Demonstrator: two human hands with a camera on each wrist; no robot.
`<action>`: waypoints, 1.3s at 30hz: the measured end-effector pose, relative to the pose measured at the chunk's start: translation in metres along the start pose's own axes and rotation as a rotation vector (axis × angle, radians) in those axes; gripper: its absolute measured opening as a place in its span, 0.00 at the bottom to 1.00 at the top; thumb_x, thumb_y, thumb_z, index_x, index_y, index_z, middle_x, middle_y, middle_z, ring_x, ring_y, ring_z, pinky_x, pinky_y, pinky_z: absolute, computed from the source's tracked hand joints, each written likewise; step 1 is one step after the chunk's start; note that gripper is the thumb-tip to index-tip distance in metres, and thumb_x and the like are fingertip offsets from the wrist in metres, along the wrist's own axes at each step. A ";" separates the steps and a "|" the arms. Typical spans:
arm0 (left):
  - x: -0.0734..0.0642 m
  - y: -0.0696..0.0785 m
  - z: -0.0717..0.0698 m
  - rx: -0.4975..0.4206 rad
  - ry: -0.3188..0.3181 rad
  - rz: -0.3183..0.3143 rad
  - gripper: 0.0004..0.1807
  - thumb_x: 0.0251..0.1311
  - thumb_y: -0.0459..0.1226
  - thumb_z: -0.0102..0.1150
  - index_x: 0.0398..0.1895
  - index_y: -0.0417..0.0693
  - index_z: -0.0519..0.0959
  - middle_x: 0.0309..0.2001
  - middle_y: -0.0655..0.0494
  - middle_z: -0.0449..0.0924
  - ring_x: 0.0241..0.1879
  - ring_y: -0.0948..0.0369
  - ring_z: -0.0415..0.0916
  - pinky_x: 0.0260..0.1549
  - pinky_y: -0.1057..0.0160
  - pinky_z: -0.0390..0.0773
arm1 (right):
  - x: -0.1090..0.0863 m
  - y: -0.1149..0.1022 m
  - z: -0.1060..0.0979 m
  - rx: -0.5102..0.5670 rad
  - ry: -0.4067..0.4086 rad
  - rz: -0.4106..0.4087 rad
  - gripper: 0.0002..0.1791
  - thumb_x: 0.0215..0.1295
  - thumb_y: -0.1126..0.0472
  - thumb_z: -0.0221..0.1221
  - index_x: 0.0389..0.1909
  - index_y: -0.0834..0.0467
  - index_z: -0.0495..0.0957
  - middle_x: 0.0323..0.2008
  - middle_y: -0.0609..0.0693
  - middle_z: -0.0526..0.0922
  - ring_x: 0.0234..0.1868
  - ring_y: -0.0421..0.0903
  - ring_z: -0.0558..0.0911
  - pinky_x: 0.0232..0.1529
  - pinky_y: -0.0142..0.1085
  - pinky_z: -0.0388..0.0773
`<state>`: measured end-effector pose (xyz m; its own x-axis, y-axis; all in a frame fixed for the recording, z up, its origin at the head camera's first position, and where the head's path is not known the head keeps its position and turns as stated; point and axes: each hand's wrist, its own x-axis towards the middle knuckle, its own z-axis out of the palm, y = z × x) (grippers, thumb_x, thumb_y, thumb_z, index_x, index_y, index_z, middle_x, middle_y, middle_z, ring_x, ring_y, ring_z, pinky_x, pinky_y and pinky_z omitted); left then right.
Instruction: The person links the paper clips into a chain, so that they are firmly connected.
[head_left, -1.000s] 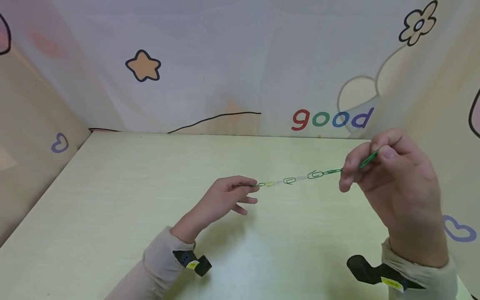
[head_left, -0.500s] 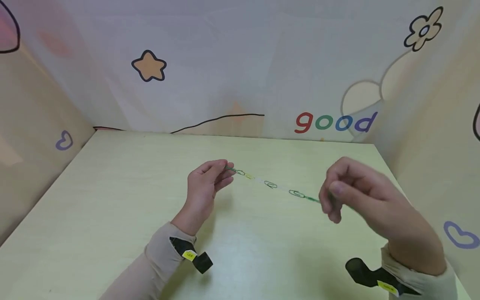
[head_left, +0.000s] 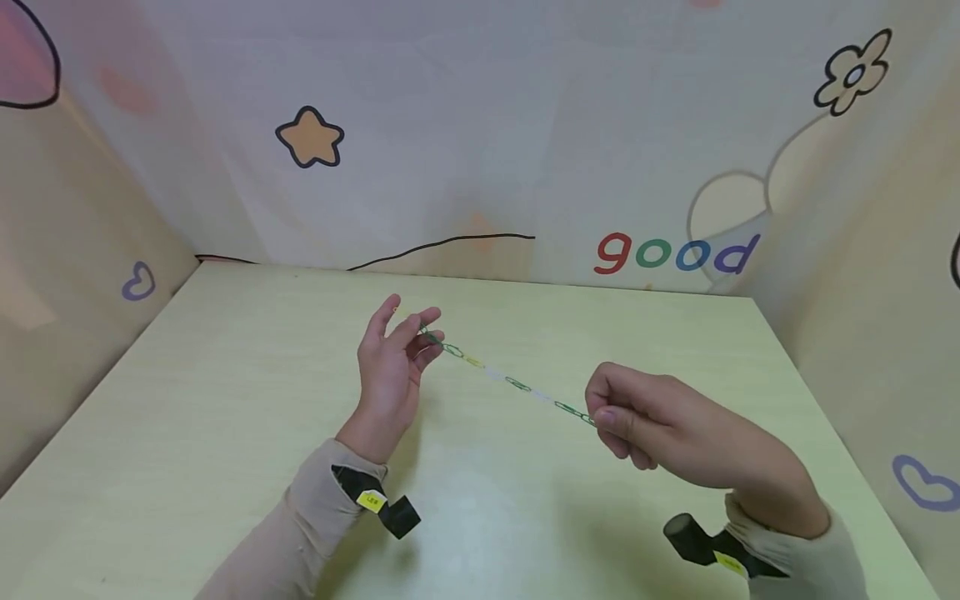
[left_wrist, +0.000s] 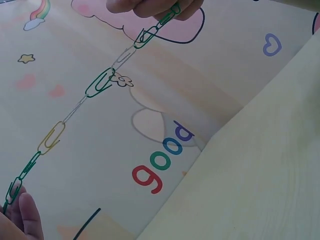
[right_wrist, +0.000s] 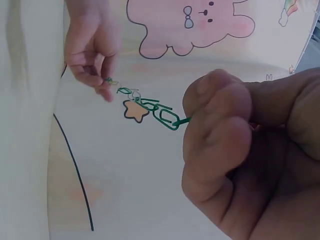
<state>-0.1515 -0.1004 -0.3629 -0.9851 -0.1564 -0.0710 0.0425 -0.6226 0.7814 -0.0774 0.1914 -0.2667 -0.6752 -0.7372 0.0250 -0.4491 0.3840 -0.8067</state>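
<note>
A chain of linked paper clips (head_left: 517, 383), green, yellow and whitish, stretches in the air between both hands, slanting down to the right in the head view. My left hand (head_left: 388, 375) pinches its upper left end with the thumb against a finger, the index finger raised. At the lower right end, my right hand (head_left: 660, 425) grips the chain between thumb and curled fingers. One yellow clip (left_wrist: 52, 138) shows among the green ones in the left wrist view. Close to the right fingers hangs a green clip (right_wrist: 166, 117); the part inside that hand is hidden.
Beneath the hands lies a pale table (head_left: 225, 417). Printed cloth walls enclose it at the back and both sides, with a star (head_left: 310, 137) and the coloured word "good" (head_left: 675, 254). Black cameras (head_left: 397, 517) are strapped to both wrists over beige sleeves.
My right hand has moved left and down and turned palm-inward. The left hand has risen and shifted left, its index finger lifting off. The chain now slopes down to the right instead of up.
</note>
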 end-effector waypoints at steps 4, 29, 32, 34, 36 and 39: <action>-0.001 -0.001 0.001 0.006 -0.044 0.030 0.29 0.75 0.29 0.50 0.75 0.49 0.57 0.44 0.52 0.85 0.29 0.60 0.80 0.39 0.66 0.80 | 0.002 0.006 -0.001 0.002 -0.045 0.080 0.07 0.81 0.64 0.45 0.38 0.54 0.65 0.22 0.45 0.70 0.17 0.36 0.64 0.19 0.32 0.64; -0.048 -0.001 0.039 0.496 -0.496 0.246 0.05 0.67 0.28 0.61 0.43 0.34 0.77 0.38 0.43 0.87 0.35 0.53 0.84 0.44 0.55 0.83 | 0.040 0.019 0.030 0.416 0.458 0.168 0.15 0.78 0.68 0.44 0.57 0.63 0.75 0.29 0.57 0.71 0.23 0.46 0.72 0.21 0.31 0.67; -0.055 -0.002 0.042 0.535 -0.531 0.254 0.04 0.68 0.29 0.61 0.42 0.36 0.78 0.37 0.44 0.86 0.37 0.53 0.83 0.45 0.55 0.82 | 0.041 0.019 0.035 0.476 0.433 0.130 0.14 0.78 0.70 0.46 0.60 0.62 0.70 0.30 0.60 0.75 0.24 0.49 0.75 0.21 0.31 0.69; -0.058 -0.002 0.044 0.573 -0.548 0.280 0.04 0.68 0.30 0.61 0.42 0.39 0.79 0.36 0.47 0.85 0.37 0.53 0.82 0.42 0.58 0.81 | 0.042 0.018 0.039 0.520 0.431 0.110 0.13 0.77 0.70 0.48 0.59 0.63 0.68 0.31 0.60 0.78 0.24 0.49 0.77 0.21 0.30 0.71; -0.061 -0.003 0.043 0.614 -0.559 0.304 0.03 0.68 0.32 0.62 0.42 0.41 0.79 0.36 0.50 0.83 0.37 0.52 0.80 0.38 0.60 0.79 | 0.044 0.017 0.042 0.563 0.434 0.096 0.11 0.77 0.71 0.49 0.56 0.63 0.66 0.30 0.60 0.80 0.23 0.48 0.78 0.21 0.31 0.73; -0.063 -0.003 0.041 0.650 -0.553 0.317 0.03 0.67 0.32 0.62 0.41 0.43 0.80 0.35 0.52 0.80 0.35 0.52 0.79 0.35 0.62 0.78 | 0.048 0.016 0.048 0.621 0.423 0.081 0.07 0.76 0.71 0.50 0.49 0.64 0.63 0.30 0.59 0.81 0.24 0.46 0.80 0.23 0.31 0.76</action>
<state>-0.0963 -0.0569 -0.3353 -0.8897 0.2481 0.3833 0.3878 -0.0322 0.9212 -0.0889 0.1350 -0.3067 -0.9154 -0.3955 0.0748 -0.0606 -0.0484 -0.9970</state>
